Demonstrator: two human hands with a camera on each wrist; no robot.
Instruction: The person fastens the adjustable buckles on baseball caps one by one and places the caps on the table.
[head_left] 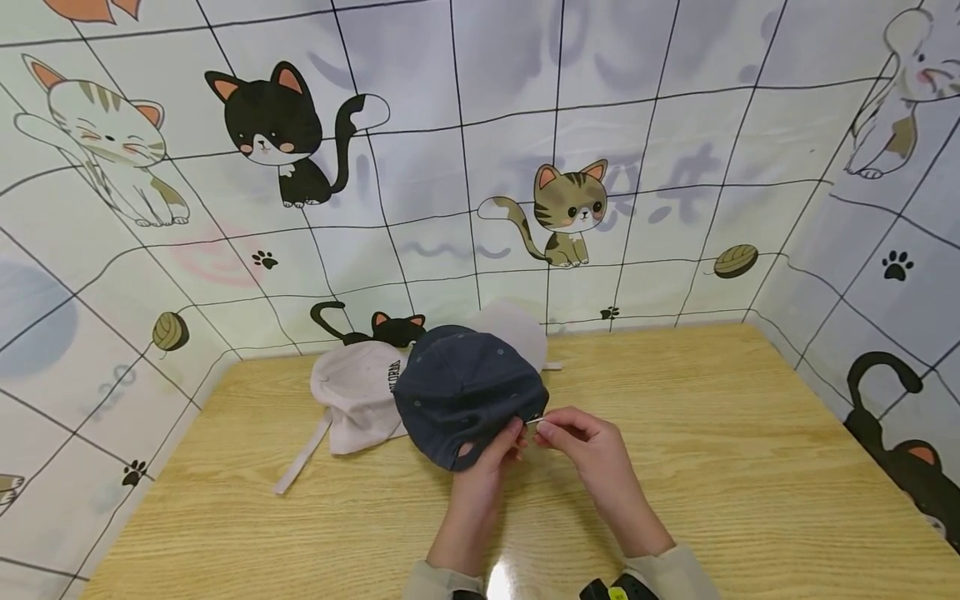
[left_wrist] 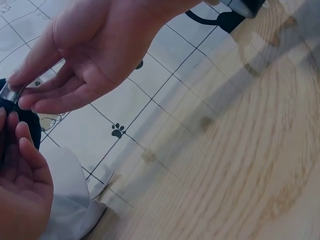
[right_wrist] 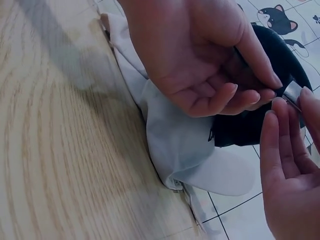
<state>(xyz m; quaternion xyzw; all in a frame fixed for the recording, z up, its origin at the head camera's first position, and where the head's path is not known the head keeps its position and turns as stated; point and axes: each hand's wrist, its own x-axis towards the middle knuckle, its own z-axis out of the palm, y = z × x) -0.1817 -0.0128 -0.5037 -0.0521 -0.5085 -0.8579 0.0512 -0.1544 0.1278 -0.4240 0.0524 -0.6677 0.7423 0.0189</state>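
Note:
A navy baseball cap is held up over the table, crown facing me and the back opening toward the bottom. My left hand grips its lower edge beside that opening, thumb on the outside. At the cap's right edge, a small silver metal buckle sticks out, and my right hand pinches it between thumb and fingertips. In the right wrist view the shiny buckle shows between both hands' fingertips. The left wrist view catches only a dark bit of the cap.
Behind and left of the navy cap lies a pale cap with dark lettering, its loose strap trailing toward me. A pale rounded brim shows behind the navy cap. The wooden table meets cat-printed walls at the back and sides.

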